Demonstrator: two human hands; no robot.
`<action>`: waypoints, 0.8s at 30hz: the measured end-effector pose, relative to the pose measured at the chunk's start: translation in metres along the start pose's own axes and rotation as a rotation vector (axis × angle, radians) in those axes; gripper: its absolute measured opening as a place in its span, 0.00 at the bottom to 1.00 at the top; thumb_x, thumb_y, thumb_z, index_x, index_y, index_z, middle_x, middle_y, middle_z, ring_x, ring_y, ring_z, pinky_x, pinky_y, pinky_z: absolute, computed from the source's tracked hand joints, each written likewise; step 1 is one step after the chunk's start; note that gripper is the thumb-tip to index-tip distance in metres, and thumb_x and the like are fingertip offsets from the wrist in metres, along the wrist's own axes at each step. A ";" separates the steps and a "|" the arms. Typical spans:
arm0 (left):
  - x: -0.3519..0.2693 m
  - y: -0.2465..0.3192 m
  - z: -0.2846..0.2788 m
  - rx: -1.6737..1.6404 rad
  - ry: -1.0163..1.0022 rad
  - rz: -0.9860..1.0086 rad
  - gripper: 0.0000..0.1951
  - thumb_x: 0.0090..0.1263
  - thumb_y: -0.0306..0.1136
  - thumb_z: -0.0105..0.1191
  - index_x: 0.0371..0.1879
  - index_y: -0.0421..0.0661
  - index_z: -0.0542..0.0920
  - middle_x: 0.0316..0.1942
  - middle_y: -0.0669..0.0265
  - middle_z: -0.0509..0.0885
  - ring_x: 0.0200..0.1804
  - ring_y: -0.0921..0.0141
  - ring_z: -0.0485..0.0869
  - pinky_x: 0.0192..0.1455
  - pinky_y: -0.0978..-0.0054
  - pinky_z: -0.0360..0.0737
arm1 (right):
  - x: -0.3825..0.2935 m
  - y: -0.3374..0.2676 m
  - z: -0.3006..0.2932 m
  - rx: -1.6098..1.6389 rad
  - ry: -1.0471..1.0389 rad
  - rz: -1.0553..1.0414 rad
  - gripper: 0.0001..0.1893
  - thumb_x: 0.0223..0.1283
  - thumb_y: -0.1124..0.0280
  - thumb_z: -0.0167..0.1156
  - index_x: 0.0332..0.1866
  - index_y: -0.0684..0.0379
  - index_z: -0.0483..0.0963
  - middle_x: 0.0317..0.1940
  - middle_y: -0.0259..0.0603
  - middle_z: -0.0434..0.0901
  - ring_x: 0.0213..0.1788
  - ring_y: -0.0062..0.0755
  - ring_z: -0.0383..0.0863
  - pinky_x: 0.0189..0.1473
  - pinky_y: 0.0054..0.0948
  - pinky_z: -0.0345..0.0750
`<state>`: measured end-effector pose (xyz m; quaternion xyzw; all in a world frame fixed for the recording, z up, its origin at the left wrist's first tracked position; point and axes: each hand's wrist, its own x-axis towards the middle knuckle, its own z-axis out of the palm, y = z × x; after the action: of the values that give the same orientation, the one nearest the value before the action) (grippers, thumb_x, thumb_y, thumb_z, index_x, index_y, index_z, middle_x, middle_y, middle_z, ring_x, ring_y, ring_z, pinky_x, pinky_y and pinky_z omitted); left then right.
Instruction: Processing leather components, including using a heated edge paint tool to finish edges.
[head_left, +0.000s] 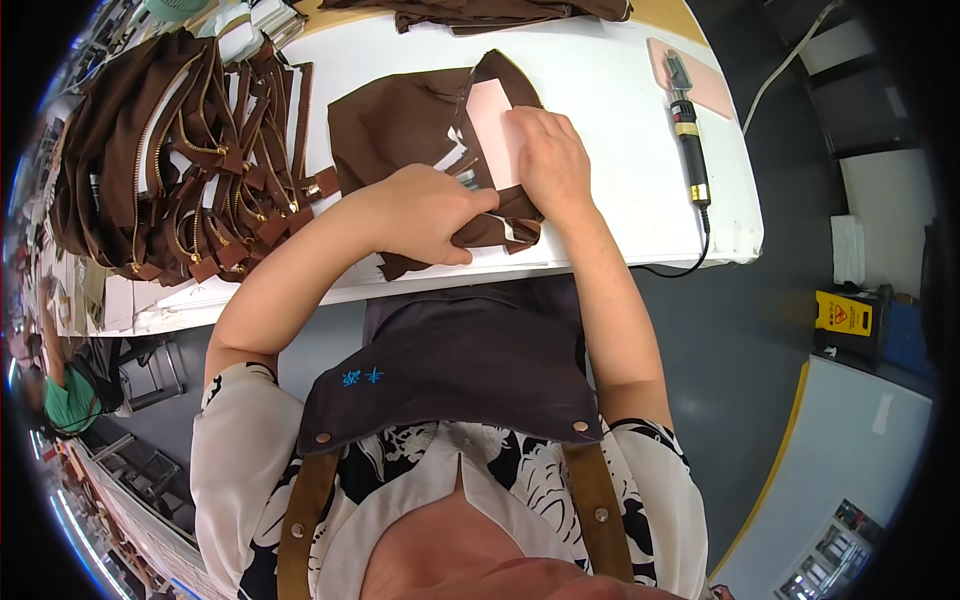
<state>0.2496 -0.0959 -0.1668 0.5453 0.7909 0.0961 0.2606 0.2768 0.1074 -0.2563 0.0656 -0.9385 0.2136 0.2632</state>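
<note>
A brown fabric piece (394, 112) with a gold-toothed zipper edge lies on the white worktable in front of me. My left hand (427, 214) pinches its folded near part between thumb and fingers, beside a short stretch of zipper (465, 166). On the fabric's right half sits a pale pink flat panel (491, 131). My right hand (553, 161) grips that panel at its right edge, fingers curled over it and the fabric's zipper edge; what lies under the palm is hidden. A small brown tab (523, 244) sticks out at the near end.
Left of the work is a heap of brown zippered pieces (150, 142) with brown tabs. At right lie a corded hand tool (688, 139) with a metal tip and a flat pink object (712, 90). More brown fabric (480, 13) lies at the far edge. A person (71, 397) is at far left.
</note>
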 end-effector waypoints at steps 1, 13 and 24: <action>0.002 0.000 -0.001 0.001 0.000 0.001 0.28 0.54 0.45 0.68 0.51 0.43 0.79 0.24 0.57 0.81 0.34 0.54 0.84 0.37 0.55 0.77 | 0.000 0.000 0.000 0.006 0.005 -0.013 0.19 0.54 0.83 0.52 0.51 0.57 0.79 0.51 0.38 0.82 0.54 0.44 0.78 0.57 0.38 0.77; -0.006 -0.015 0.020 -0.014 0.349 0.301 0.20 0.58 0.50 0.69 0.37 0.45 0.84 0.41 0.64 0.76 0.54 0.62 0.76 0.70 0.54 0.62 | -0.001 0.000 -0.001 -0.044 -0.006 -0.020 0.16 0.56 0.79 0.54 0.50 0.57 0.80 0.53 0.35 0.81 0.54 0.41 0.78 0.57 0.36 0.77; -0.021 -0.011 0.042 -0.018 0.444 -0.154 0.17 0.65 0.46 0.65 0.43 0.46 0.84 0.72 0.48 0.66 0.73 0.41 0.61 0.75 0.37 0.53 | -0.002 0.000 -0.001 -0.089 -0.038 -0.031 0.20 0.54 0.80 0.54 0.52 0.56 0.80 0.55 0.35 0.80 0.56 0.41 0.77 0.59 0.36 0.76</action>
<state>0.2681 -0.1242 -0.2004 0.4463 0.8673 0.2005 0.0919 0.2785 0.1077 -0.2568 0.0723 -0.9507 0.1664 0.2514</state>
